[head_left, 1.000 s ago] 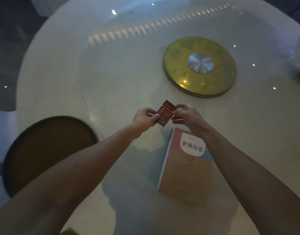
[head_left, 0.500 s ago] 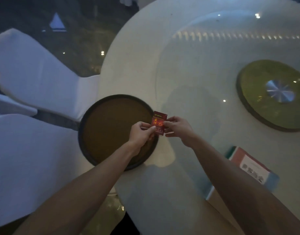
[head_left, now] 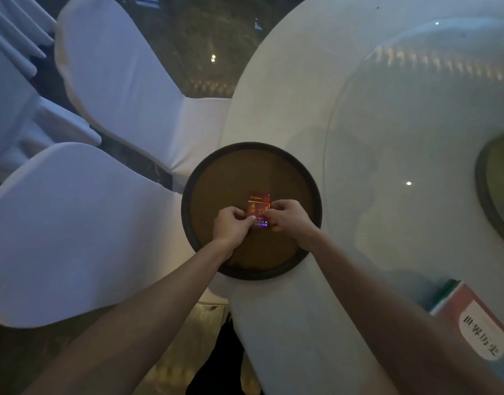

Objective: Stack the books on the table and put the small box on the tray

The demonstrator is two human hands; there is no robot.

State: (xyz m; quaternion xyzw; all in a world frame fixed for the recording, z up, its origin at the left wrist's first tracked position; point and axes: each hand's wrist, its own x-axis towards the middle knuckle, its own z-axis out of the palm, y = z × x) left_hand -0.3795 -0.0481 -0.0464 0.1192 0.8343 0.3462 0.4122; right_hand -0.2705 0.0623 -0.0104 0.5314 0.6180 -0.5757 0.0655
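A small red box [head_left: 258, 204] with gold lettering is over the middle of a round brown tray [head_left: 230, 178] with a dark rim, at the table's left edge. My left hand [head_left: 233, 226] pinches the box's lower left corner and my right hand [head_left: 287, 219] grips its right side. Whether the box rests on the tray or hovers just above it I cannot tell. A book [head_left: 478, 326] with a pink cover and white label lies at the lower right on the table, partly behind my right forearm.
The round white table [head_left: 287, 89] carries a glass turntable [head_left: 401, 138] with a greenish disc [head_left: 498, 181] at the right edge. Two white-covered chairs [head_left: 74, 223] stand close on the left. Dark floor shows between the chairs and the table.
Both hands carried the red box leftward from above the book to over the middle of the tray. The view swung left, so the book now sits at the lower right.
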